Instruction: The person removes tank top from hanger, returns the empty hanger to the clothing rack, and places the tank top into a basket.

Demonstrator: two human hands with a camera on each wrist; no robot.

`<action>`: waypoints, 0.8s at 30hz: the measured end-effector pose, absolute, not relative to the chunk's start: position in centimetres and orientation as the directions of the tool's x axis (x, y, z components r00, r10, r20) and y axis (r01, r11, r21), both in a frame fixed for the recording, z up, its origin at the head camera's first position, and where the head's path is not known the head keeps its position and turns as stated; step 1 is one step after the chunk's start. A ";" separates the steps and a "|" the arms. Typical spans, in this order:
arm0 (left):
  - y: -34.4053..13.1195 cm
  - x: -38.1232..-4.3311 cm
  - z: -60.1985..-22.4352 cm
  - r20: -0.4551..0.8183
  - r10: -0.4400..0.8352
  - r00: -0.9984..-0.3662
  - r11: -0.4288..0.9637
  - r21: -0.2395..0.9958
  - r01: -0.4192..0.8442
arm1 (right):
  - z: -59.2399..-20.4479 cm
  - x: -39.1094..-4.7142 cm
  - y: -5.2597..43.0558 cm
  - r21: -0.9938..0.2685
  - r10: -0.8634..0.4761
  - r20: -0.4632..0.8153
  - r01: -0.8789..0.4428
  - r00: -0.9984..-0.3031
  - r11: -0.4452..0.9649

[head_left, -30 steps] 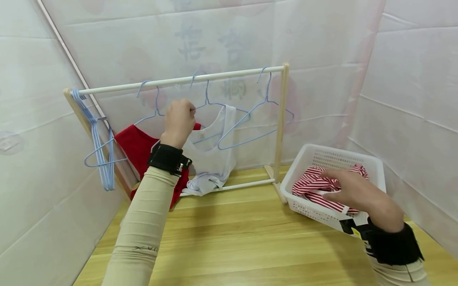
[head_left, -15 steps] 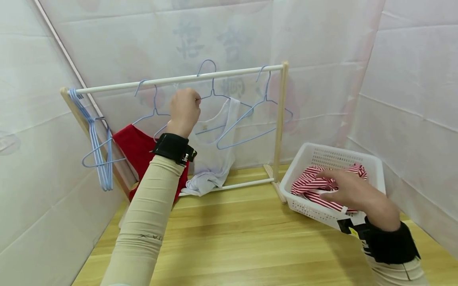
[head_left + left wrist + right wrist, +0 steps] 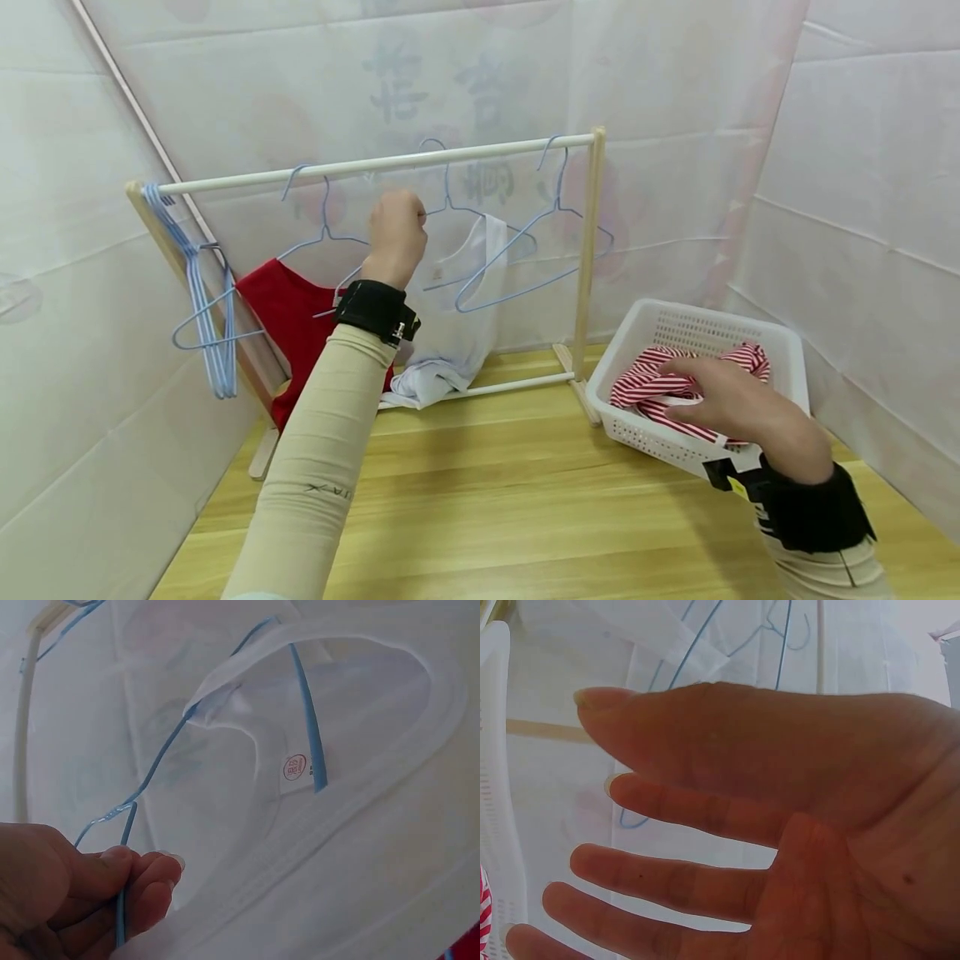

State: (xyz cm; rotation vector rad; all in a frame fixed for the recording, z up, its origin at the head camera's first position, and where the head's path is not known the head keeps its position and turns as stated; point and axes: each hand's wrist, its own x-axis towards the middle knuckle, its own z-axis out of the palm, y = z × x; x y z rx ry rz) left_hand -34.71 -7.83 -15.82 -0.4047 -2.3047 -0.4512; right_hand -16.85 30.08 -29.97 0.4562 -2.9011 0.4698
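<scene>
My left hand (image 3: 397,236) pinches the shoulder wire of a blue clothes hanger (image 3: 447,185) near its neck. In the left wrist view thumb and fingers close on that hanger (image 3: 159,761). A white sleeveless top (image 3: 457,317) hangs on it, one shoulder strap over the wire and a label (image 3: 296,771) inside the neckline. The hanger's hook is at the white rail (image 3: 495,150). My right hand (image 3: 738,406) is held over the white basket (image 3: 787,342), fingers spread and nothing in them. Red-and-white striped cloth (image 3: 645,379) lies in the basket below it.
A red garment (image 3: 288,321) hangs at the rack's left, partly behind my left arm. Several blue hangers (image 3: 213,325) bunch at the left end. A bare hanger (image 3: 517,296) hangs by the right wooden post (image 3: 588,258). The rack stands on a wooden table (image 3: 487,500).
My left hand has moved right with the hanger and white top, first rising, then dropping slightly. The hanger's hook rose above the rail and came down again. My right hand has barely moved.
</scene>
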 end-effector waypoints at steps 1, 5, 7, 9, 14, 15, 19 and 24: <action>-8.1 -34.7 -16.2 0.719 0.151 -0.679 0.887 0.204 0.414 | -30.0 -16.9 30.0 -0.280 -0.274 0.211 -0.327 -0.938 0.903; -9.7 -34.7 -17.7 0.703 0.133 -0.699 0.875 0.248 0.416 | -30.0 -17.0 29.9 -0.275 -0.282 0.211 -0.334 -0.936 0.902; -10.5 -34.5 -18.5 0.684 0.123 -0.719 0.860 0.288 0.422 | -30.0 -17.1 29.9 -0.274 -0.282 0.209 -0.333 -0.936 0.902; -11.4 -34.2 -19.4 0.678 0.108 -0.727 0.844 0.324 0.428 | -29.9 -17.1 29.8 -0.275 -0.278 0.202 -0.327 -0.939 0.904; -13.0 -33.3 -21.4 0.716 0.077 -0.694 0.832 0.338 0.441 | -29.7 -17.0 29.7 -0.275 -0.261 0.184 -0.304 -0.948 0.912; -13.2 -33.1 -21.9 0.727 0.070 -0.683 0.831 0.336 0.442 | -29.7 -16.9 29.7 -0.274 -0.259 0.183 -0.302 -0.948 0.913; -13.7 -32.2 -23.5 0.739 0.053 -0.671 0.830 0.340 0.441 | -29.8 -16.8 29.8 -0.282 -0.262 0.187 -0.307 -0.947 0.909; -14.0 -31.0 -25.0 0.729 0.038 -0.684 0.820 0.368 0.438 | -30.0 -16.6 29.9 -0.295 -0.258 0.184 -0.304 -0.948 0.906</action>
